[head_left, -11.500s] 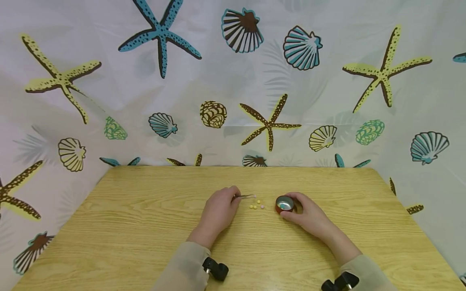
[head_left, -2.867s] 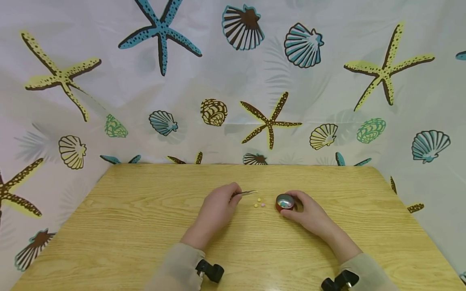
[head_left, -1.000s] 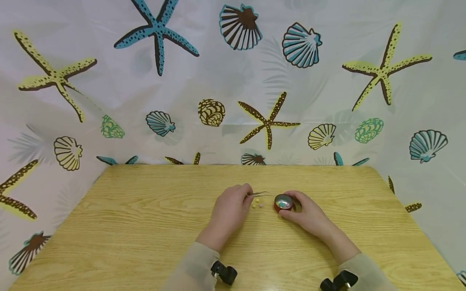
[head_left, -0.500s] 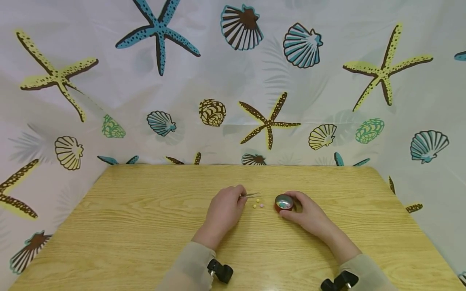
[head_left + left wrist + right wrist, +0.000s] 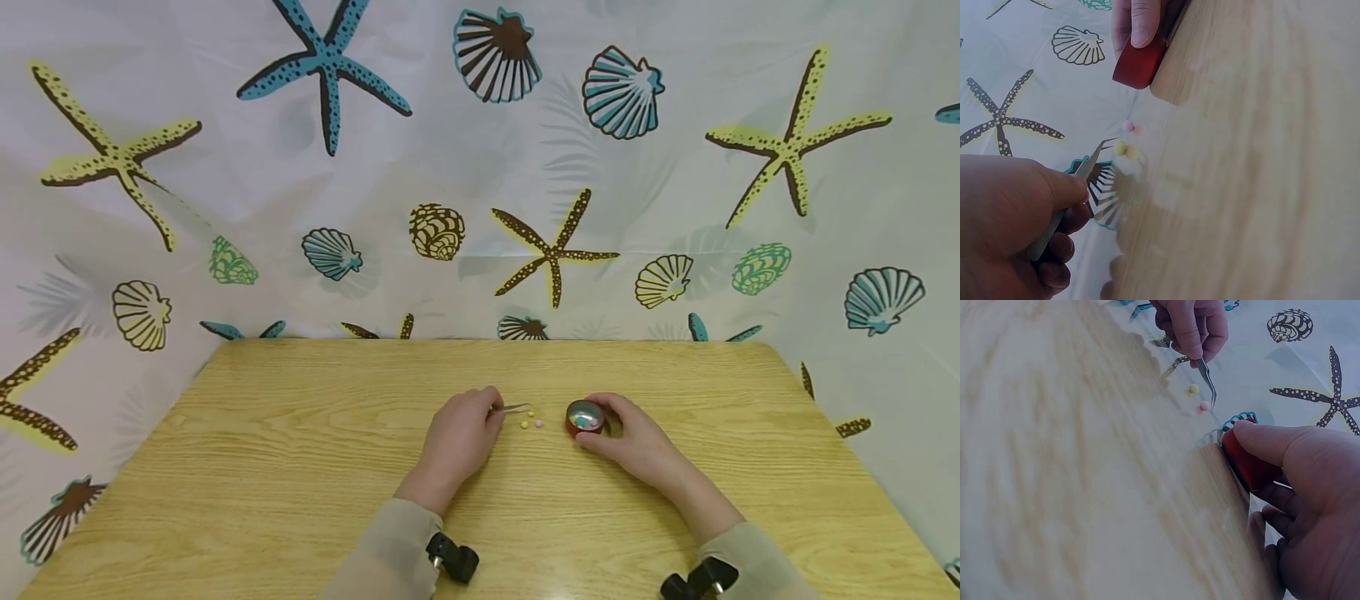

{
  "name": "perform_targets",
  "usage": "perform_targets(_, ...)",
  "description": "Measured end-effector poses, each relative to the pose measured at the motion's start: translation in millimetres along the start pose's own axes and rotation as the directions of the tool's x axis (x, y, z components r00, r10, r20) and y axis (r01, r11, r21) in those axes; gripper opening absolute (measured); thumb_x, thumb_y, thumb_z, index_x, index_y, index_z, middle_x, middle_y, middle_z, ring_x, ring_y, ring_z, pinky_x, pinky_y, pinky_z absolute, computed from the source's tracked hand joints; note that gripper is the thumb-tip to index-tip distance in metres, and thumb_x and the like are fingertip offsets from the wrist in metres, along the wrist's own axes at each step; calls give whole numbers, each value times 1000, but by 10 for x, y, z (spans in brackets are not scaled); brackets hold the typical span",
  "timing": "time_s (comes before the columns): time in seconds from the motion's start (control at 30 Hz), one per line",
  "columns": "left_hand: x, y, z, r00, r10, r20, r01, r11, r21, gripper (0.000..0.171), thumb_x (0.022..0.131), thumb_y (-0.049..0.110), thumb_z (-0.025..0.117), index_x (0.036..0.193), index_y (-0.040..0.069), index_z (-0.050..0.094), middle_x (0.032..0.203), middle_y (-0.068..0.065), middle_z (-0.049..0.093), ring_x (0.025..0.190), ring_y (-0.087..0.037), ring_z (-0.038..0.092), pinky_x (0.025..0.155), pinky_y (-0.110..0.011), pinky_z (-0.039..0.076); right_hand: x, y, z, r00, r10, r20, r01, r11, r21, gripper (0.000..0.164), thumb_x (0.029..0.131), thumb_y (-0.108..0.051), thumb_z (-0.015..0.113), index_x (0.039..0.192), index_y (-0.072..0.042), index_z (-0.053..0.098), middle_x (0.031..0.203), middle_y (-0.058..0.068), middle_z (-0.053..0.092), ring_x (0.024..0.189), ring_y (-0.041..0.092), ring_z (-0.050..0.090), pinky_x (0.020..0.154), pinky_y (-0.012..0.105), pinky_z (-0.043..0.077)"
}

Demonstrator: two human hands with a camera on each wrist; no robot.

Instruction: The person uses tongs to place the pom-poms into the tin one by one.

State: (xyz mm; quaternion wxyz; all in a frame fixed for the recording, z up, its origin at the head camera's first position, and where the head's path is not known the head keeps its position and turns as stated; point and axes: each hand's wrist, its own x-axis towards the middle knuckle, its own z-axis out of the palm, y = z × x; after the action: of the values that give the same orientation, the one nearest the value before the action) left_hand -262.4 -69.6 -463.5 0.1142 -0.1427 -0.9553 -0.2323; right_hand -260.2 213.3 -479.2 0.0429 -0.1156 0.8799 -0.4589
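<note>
My left hand (image 5: pixel 459 433) pinches a pair of thin metal tweezers (image 5: pixel 512 408), their bent tips pointing right and slightly apart. Those tips lie right by the farther yellow bead (image 5: pixel 531 413). Closer to me on the table are a second yellow bead (image 5: pixel 524 425) and a pink bead (image 5: pixel 538 423). My right hand (image 5: pixel 633 437) grips a small round red tin (image 5: pixel 1138 65) between thumb and fingers, its shiny inside facing up. Small teal, yellow and pink spots show inside the tin in the head view. One yellow bead is not distinguishable in the wrist views.
A wood-grain table (image 5: pixel 300 467) lies under both hands. Behind it and at the sides hangs a pale curtain (image 5: pixel 480 167) printed with starfish and shells. Each sleeve carries a black camera mount (image 5: pixel 453 558) at the wrist.
Fewer beads lie on the table than at first. The tweezers have come back left from near the tin and down to the farther yellow bead. The right hand keeps holding the tin in place.
</note>
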Motion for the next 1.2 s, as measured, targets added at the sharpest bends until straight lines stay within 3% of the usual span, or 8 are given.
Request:
perform_targets(0.77, -4, -51, 25, 1000, 2, 25, -2, 1000, 7, 5, 108, 15, 75, 104, 13, 74, 91, -2, 72, 76, -18, 63, 72, -39, 55, 3, 5, -3, 1000, -4, -2, 4, 1000, -11, 67, 101, -37, 84, 156, -8, 57, 153, 16, 60, 151, 40, 48, 123, 63, 35)
perform_targets(1.2, 8, -42, 0, 1000, 11, -7, -11, 1000, 0, 5, 109, 17, 74, 105, 13, 74, 89, -1, 70, 74, -17, 61, 69, -38, 54, 4, 6, -4, 1000, -10, 4, 10, 1000, 6, 66, 102, -36, 84, 155, -8, 57, 152, 16, 61, 149, 39, 51, 123, 62, 36)
